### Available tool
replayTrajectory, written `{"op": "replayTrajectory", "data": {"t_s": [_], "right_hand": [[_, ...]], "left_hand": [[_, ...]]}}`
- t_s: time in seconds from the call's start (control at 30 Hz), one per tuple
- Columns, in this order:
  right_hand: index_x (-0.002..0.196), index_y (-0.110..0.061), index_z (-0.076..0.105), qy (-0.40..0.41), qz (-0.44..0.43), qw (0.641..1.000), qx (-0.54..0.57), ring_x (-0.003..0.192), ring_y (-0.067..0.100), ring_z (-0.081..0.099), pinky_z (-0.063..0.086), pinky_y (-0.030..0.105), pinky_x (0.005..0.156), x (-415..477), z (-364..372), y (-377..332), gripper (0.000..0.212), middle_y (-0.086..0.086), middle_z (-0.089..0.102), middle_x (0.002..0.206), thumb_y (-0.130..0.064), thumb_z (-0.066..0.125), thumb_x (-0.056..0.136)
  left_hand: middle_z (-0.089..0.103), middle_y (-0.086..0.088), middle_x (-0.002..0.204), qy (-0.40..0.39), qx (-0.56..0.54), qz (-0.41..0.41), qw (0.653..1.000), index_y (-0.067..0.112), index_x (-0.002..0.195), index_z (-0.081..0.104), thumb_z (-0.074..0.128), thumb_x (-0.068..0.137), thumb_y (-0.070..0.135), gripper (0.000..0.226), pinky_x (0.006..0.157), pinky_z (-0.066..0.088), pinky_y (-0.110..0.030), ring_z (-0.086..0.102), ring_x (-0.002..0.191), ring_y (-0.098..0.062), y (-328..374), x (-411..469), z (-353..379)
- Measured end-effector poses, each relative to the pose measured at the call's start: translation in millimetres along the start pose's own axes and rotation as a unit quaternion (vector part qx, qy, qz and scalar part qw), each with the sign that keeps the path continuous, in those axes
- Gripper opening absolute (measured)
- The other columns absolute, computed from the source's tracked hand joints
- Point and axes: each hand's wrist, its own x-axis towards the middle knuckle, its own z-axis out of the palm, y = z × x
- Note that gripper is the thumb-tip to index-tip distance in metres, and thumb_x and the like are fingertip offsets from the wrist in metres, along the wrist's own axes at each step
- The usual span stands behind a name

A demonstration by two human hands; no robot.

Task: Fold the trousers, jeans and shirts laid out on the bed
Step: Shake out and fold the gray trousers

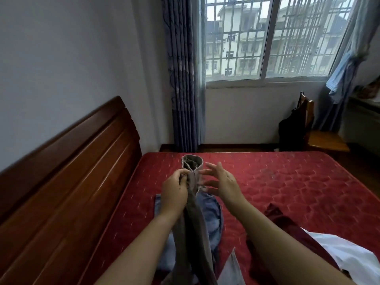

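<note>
Red quilted fabric covers the bed (287, 182), which fills the lower half of the view and carries all the clothes. Along its left side runs a dark wooden headboard (72, 171) set against a pale wall. Beyond the far edge of the bed a barred window (267, 38) looks out on a block of flats, with a blue-grey patterned curtain (183, 68) hanging at its left.

Grey-brown trousers (195, 233) are lifted off the bed, bunched into a long narrow column that rises from the bottom edge of the view up between the person's forearms. Their open hem stands above the hands. Blue jeans (213, 214) lie flat on the red cover directly beneath the raised trousers, showing on both sides of them. A dark maroon garment (283, 223) lies crumpled to the right, partly under the right forearm. A white shirt (349, 251) lies against it at the lower right corner. A pale grey-blue piece of cloth (232, 270) pokes up at the bottom edge between the jeans and the maroon garment.

A wooden chair (324, 140) stands on the floor past the far right corner of the bed, with a black bag (292, 132) hanging on its back.

The left hand (174, 192) grips the trousers just below the hem, fingers curled round the gathered cloth. The right hand (224, 182) is just beside the same spot with its fingers spread apart. Whether its fingertips touch the fabric cannot be told.
</note>
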Motion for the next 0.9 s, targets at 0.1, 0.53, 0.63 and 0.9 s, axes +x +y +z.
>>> {"op": "replayTrajectory", "data": {"t_s": [0.1,0.53,0.63,0.9], "right_hand": [[0.122,-0.021,0.052,0.097,-0.071,0.986,-0.116,0.077,0.016,0.068,0.056,0.028,0.064,6,-21,10,0.025,0.003,0.066,0.1,-0.021,0.046,0.098],[0.119,-0.036,0.048,0.162,-0.265,0.918,-0.246,0.097,0.017,0.059,0.047,0.033,0.085,52,1,-96,0.032,-0.011,0.06,0.101,-0.041,0.057,0.089],[0.107,-0.039,0.051,0.214,-0.303,0.894,-0.249,0.082,0.004,0.059,0.047,0.029,0.072,49,5,-97,0.018,-0.021,0.059,0.085,-0.037,0.057,0.09],[0.11,-0.041,0.049,0.283,-0.404,0.826,-0.272,0.073,-0.012,0.054,0.033,0.006,0.058,43,-11,-188,0.022,-0.031,0.059,0.078,-0.043,0.055,0.089]], "left_hand": [[0.062,0.009,0.085,0.026,-0.013,-0.013,0.999,0.02,0.093,0.062,0.045,0.092,0.001,0.025,0.065,0.036,0.001,0.059,0.085,-0.012,3,7,-7],[0.057,0.012,0.089,0.165,-0.033,0.077,0.983,0.03,0.092,0.052,0.034,0.1,0.014,0.025,0.07,0.035,-0.019,0.058,0.091,-0.015,86,92,-74],[0.058,0.003,0.108,0.127,-0.025,0.068,0.989,0.022,0.118,0.051,0.028,0.1,0.036,0.032,0.076,0.036,-0.022,0.057,0.103,-0.019,75,85,-65],[0.049,0.019,0.111,0.068,-0.095,0.135,0.984,0.032,0.141,0.012,0.049,0.084,0.056,0.072,0.077,0.043,-0.016,0.059,0.097,-0.004,117,91,-61]]}}
